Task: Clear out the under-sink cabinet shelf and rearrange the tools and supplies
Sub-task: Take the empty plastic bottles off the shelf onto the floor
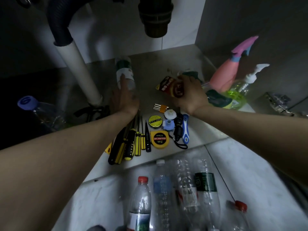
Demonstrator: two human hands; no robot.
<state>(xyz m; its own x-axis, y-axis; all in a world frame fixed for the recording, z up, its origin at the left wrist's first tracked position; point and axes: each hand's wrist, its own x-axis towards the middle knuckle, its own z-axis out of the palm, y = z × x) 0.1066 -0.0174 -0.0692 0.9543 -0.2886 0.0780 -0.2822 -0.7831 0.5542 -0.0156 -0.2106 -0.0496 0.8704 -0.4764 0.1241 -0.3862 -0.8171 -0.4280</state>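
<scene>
Both my arms reach into the under-sink cabinet. My left hand (124,97) grips a clear plastic bottle (124,70) with a green and white label, lying on the shelf (150,64). My right hand (190,92) holds a red and yellow packet (168,85) just above the shelf floor. In front of the hands lie several yellow-and-black screwdrivers (131,144), a yellow measuring tape (159,139), a roll of PVC tape (155,121), small gold bits (160,107), blue-white fittings (169,120) and a blue-white cutter (185,129).
A white drain pipe (80,69) and black hose (58,22) stand at the left, a dark trap (155,15) above. A pink spray bottle (228,70), a pump bottle of green liquid (238,95) and green sponges (218,97) sit right. Several empty bottles (183,189) lie on the floor in front.
</scene>
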